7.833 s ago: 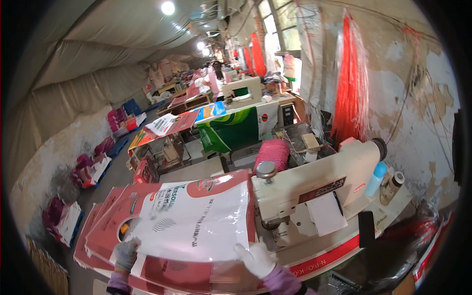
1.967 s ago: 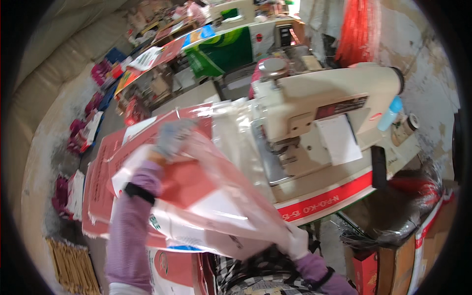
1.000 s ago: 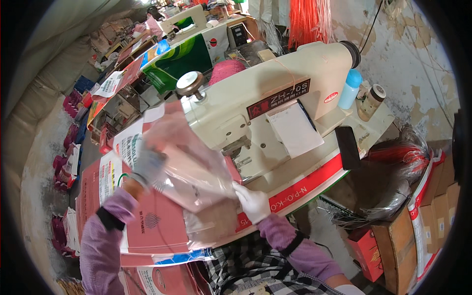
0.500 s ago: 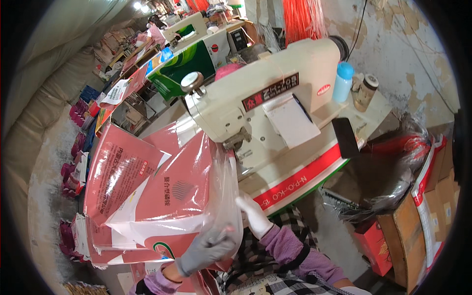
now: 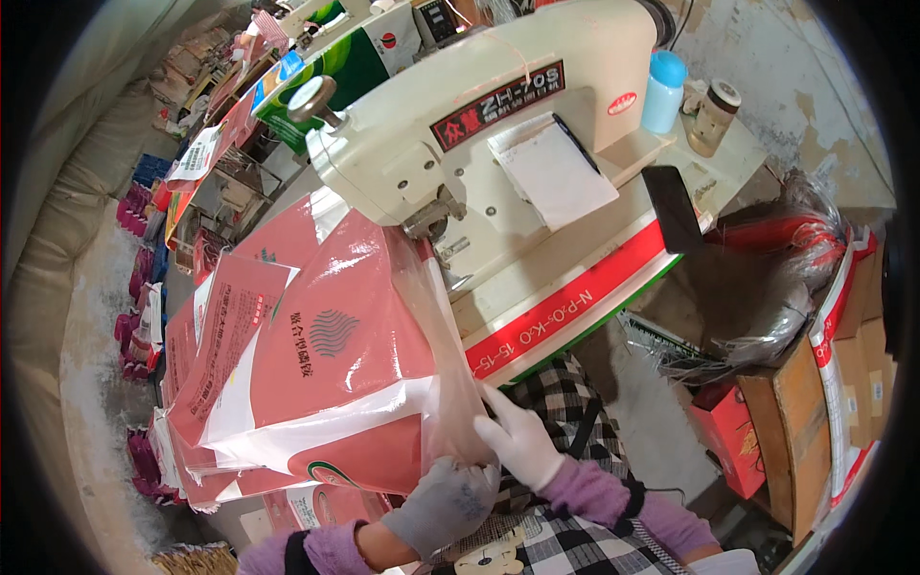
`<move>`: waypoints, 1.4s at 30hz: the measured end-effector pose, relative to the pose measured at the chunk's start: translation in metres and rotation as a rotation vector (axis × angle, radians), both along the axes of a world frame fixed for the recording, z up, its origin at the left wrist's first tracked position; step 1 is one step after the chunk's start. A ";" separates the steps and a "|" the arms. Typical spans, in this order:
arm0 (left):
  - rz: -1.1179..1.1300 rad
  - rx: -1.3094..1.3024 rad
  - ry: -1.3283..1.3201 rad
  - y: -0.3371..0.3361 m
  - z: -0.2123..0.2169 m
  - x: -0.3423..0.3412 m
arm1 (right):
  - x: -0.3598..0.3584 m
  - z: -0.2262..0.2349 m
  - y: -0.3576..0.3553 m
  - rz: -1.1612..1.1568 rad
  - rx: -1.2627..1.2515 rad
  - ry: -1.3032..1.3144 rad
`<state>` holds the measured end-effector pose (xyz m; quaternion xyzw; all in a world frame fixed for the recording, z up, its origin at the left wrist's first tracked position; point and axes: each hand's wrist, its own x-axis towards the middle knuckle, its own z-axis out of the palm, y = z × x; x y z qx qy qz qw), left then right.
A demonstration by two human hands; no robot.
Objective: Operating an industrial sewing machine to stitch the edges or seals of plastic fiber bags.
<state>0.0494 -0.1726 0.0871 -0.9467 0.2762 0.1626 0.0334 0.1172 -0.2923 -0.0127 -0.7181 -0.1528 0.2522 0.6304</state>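
Observation:
A pink-red and white woven sack [image 5: 369, 335] with a glossy face lies before the industrial sewing machine [image 5: 383, 158]. Along its right side runs a translucent plastic liner [image 5: 446, 393], its upper end beside the machine's needle area. My left hand [image 5: 446, 503], in a grey glove, is closed on the liner's lower edge with its fingers curled in. My right hand [image 5: 522, 443], in a white glove, rests against the liner's right edge, fingers stretched and thumb apart. More sacks [image 5: 225, 359] of the same kind lie beneath and to the left.
On the machine table stand a light-blue bottle [image 5: 663, 93] and a lidded jar [image 5: 714, 117]. A notepad with a pen [image 5: 561, 172] is on the machine, a black phone [image 5: 673, 209] near the table edge. Cardboard boxes [image 5: 862, 355] and a red box [image 5: 725, 436] stand at the right.
The sack's near edge and both hands have shifted slightly right. My left hand has moved right and down along the liner, closer to my right hand. The view has moved too.

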 end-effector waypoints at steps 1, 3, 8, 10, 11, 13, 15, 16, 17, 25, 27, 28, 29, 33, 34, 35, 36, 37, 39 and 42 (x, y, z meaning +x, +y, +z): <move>-0.003 -0.001 0.012 0.005 0.000 0.003 | 0.000 0.002 0.010 -0.032 -0.024 -0.064; -0.237 -0.219 0.257 0.021 0.000 0.024 | -0.001 0.004 0.012 -0.077 -0.065 -0.123; -0.393 -0.211 -0.103 0.115 0.041 0.136 | -0.005 0.016 0.012 0.057 -0.320 -0.284; -0.177 0.387 0.084 0.150 0.041 0.204 | 0.019 -0.017 0.032 -0.030 -0.411 -0.372; -0.101 0.575 0.063 0.169 0.055 0.219 | 0.041 -0.013 0.048 -0.043 -0.368 -0.370; -0.185 0.555 0.005 0.153 0.122 0.207 | 0.083 -0.014 0.068 -0.080 -0.368 -0.496; -0.194 0.566 0.162 0.202 0.103 0.041 | 0.118 -0.026 0.099 0.025 -0.563 -0.586; -0.202 0.554 0.329 0.122 0.064 0.040 | 0.135 -0.027 0.120 0.138 -0.732 -0.534; -0.211 0.536 0.495 0.045 0.028 0.048 | 0.149 -0.030 0.137 0.155 -0.664 -0.631; 0.401 -0.120 0.584 0.057 0.056 0.072 | 0.089 -0.025 0.092 0.086 -0.302 -0.150; 0.910 -0.736 0.670 0.074 0.027 0.035 | 0.056 -0.035 0.074 0.013 -0.025 0.015; 0.906 -0.734 0.681 0.077 0.024 0.035 | 0.047 -0.026 0.063 0.052 -0.062 0.042; 1.098 -0.852 0.815 0.079 0.021 0.035 | 0.041 -0.030 0.060 0.046 -0.066 0.050; 1.175 -1.156 0.881 0.076 0.024 0.039 | 0.034 -0.010 0.049 0.045 0.416 0.769; 1.024 -1.199 0.872 0.075 0.026 0.046 | 0.033 -0.005 0.045 0.043 0.438 0.853; 0.910 -1.087 0.781 0.070 0.030 0.055 | 0.029 0.003 0.042 0.105 0.404 0.915; 0.907 -1.093 0.786 0.066 0.034 0.072 | 0.023 0.007 0.041 0.168 0.367 0.977; 0.410 -0.744 0.216 0.056 0.036 0.095 | 0.004 -0.010 0.034 0.000 0.570 0.896; -0.032 -0.413 -0.141 0.050 0.017 0.087 | -0.019 -0.005 0.019 0.053 0.386 0.706; 0.185 -0.105 0.162 0.023 0.012 0.034 | -0.027 -0.001 -0.015 0.034 0.180 0.208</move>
